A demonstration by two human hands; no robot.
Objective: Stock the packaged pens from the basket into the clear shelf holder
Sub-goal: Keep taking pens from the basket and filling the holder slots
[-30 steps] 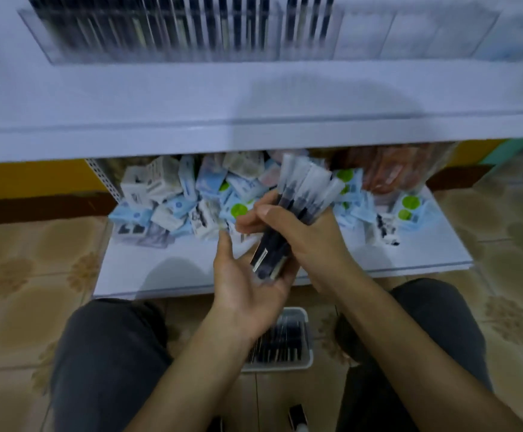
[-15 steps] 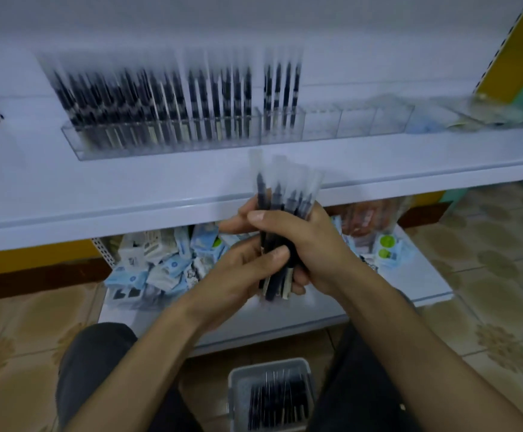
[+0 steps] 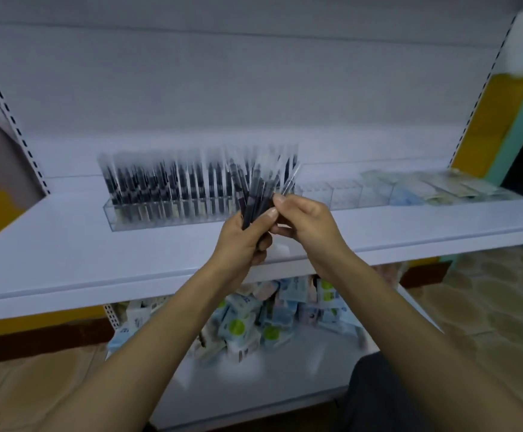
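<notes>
My left hand grips a bundle of packaged pens, black pens in clear sleeves, fanned upright in front of the shelf. My right hand pinches one sleeve at the right side of that bundle between thumb and fingers. Behind them, a long clear shelf holder stands on the white shelf. Its left compartments are full of upright packaged pens; the compartments right of my hands look bare. The basket is out of view.
Flat pale packets lie at the holder's right end. On the lower shelf sits a heap of small blue and green boxes. A perforated upright and yellow wall bound the right side. My knee is at lower right.
Both hands have risen with the pen bundle from above the basket up to the holder's level. The view has tilted up, so the basket left the frame. My right hand went from gripping the bundle to pinching one sleeve.
</notes>
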